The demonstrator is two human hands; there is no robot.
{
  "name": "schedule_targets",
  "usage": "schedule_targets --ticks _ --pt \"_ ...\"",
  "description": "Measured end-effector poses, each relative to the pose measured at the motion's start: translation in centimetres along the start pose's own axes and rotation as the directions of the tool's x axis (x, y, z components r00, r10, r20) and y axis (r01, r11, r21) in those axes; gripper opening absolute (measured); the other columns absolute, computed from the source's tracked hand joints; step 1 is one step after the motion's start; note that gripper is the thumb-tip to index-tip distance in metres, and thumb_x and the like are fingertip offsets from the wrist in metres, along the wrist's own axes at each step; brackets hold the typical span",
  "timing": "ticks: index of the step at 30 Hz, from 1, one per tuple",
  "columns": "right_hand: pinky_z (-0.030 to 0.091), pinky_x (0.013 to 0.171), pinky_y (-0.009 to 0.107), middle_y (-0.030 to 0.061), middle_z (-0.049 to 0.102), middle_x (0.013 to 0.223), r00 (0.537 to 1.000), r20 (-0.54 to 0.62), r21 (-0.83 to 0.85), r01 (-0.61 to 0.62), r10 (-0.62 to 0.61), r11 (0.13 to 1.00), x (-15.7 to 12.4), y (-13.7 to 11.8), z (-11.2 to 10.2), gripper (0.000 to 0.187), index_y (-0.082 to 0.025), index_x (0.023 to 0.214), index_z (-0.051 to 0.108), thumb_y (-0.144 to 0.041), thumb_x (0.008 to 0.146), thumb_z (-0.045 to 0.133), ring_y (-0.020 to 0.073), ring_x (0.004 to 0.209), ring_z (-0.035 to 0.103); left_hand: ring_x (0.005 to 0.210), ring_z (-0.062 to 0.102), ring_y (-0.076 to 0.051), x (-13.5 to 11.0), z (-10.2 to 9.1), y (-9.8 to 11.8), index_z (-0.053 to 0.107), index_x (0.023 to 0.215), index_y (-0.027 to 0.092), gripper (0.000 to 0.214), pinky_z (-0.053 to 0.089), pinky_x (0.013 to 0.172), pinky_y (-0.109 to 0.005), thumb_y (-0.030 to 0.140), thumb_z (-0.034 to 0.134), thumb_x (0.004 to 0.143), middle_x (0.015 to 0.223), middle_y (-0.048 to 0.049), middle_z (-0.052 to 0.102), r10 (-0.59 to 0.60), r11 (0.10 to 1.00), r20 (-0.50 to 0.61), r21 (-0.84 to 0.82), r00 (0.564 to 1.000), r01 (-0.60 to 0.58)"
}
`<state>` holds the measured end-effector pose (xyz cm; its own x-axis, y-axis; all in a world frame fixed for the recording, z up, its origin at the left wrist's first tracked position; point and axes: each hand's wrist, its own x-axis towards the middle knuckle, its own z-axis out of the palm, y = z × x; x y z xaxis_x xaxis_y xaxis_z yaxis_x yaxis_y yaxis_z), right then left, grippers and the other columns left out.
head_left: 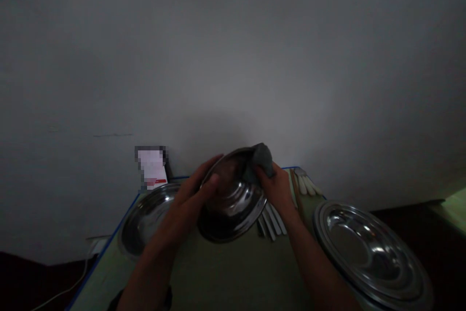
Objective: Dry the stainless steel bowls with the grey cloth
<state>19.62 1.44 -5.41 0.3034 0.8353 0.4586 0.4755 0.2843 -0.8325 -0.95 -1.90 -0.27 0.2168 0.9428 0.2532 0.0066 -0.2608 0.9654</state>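
metal basin (233,211) was held up, tilted, over the worktop (233,277). left hand (198,185) was clamped on its left rim, thumb inside; right hand (273,182) gripped a grey cloth (262,159) against the right rim. handling, judged: light, stiff, slippery on the polished wall, hardly fragile; rim seemed the best hold. count: one basin in hand, one cloth, one bowl (145,221) at left, at least two stacked dishes (371,253) at right; pale utensils (271,223) partly hidden, several, exact number unclear
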Motion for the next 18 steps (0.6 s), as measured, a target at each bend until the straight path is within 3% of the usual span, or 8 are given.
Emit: schedule_targets --ticks 3,7,9,13,18 --pt "0.046 0.052 0.029 0.0043 0.066 0.058 0.985 0.054 0.115 -0.171 0.166 0.979 -0.6 0.0 1.5 0.047 -0.018 0.063 0.064 -0.060 0.082 0.053 0.0214 0.059 0.063 0.133 0.050 -0.025 0.1 0.1 0.1 0.062 0.129 0.033 0.042 0.037 0.112 -0.035 0.045 0.060 0.089 0.138 0.0012 0.062 0.085 0.989 -0.157 -0.104 0.984 -0.102" --pt "0.055 0.063 0.033 0.0088 0.076 0.082 0.967 0.152 0.323 -0.245 0.205 0.914 -1.6 -0.4 3.2 0.040 -0.017 0.085 0.070 -0.054 0.083 0.056 0.0234 0.074 0.071 0.133 0.050 -0.026 0.5 0.2 -0.2 0.061 0.127 0.035 0.041 0.041 0.110 -0.036 0.040 0.063 0.086 0.135 0.0028 0.063 0.076 0.965 -0.330 -0.213 0.941 -0.153" --pt "0.056 0.065 0.034 0.0100 0.076 0.083 0.975 0.139 0.279 -0.208 0.174 0.937 -1.6 -0.4 3.3 0.036 -0.016 0.085 0.070 -0.050 0.081 0.059 0.0248 0.076 0.071 0.127 0.055 -0.027 0.8 -0.3 -0.6 0.059 0.127 0.033 0.048 0.046 0.105 -0.038 0.033 0.067 0.080 0.132 0.0004 0.065 0.027 0.963 -0.315 -0.248 0.949 -0.109" --pt "0.053 0.067 0.034 0.0073 0.075 0.077 0.988 0.115 0.195 -0.126 0.105 0.973 -0.9 -0.7 1.9 0.029 -0.017 0.077 0.069 -0.044 0.079 0.060 0.0257 0.075 0.069 0.108 0.067 -0.030 1.3 -2.1 -1.0 0.062 0.121 0.028 0.050 0.055 0.087 -0.038 0.030 0.072 0.072 0.116 -0.0033 0.072 -0.152 0.963 -0.212 -0.252 0.965 0.097" --pt "0.048 0.065 0.030 0.0043 0.072 0.074 0.991 0.112 0.059 0.066 -0.072 0.996 -0.5 -1.6 0.0 0.024 -0.017 0.081 0.069 -0.037 0.083 0.057 0.0208 0.069 0.065 0.117 0.062 -0.029 0.8 -2.6 -0.7 0.071 0.111 0.029 0.036 0.044 0.103 -0.040 0.034 0.073 0.076 0.116 -0.0023 0.073 -0.131 0.987 -0.050 -0.105 0.990 0.125"
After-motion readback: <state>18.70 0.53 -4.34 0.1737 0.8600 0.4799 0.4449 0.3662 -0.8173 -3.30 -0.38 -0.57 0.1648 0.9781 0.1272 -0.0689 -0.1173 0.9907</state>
